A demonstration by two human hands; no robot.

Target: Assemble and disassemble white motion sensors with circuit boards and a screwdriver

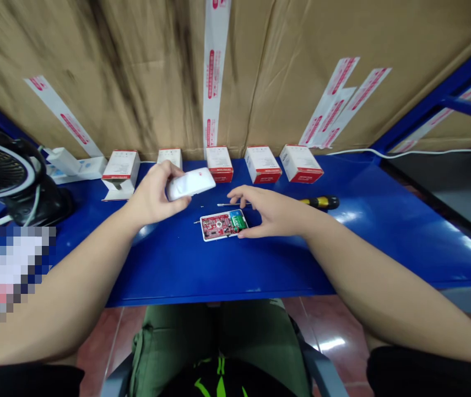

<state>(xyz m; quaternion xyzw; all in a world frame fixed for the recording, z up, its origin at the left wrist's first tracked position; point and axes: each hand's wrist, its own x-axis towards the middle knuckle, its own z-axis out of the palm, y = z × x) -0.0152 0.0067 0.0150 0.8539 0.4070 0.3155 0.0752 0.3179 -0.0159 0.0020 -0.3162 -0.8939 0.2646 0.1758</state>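
Note:
My left hand point(156, 193) grips a white plastic cover point(193, 183) and holds it above the blue table. Below and to its right lies a white half-case with a red circuit board point(217, 225) facing up. A green-and-blue block, perhaps a battery, sits at the board's right end. My right hand point(266, 211) has its fingers apart at that end, the thumb at or very near the case edge; I cannot tell if it touches. A screwdriver point(320, 202) with a yellow-and-black handle lies behind my right hand, its shaft partly hidden.
Several red-and-white boxes, one an opened box point(122, 168), stand along the cardboard wall point(152, 82). A black fan point(16, 171) and a white power strip point(88, 168) are at the left. A tiny part, possibly a screw, lies near the board. The table's front edge point(218, 298) is close to my lap.

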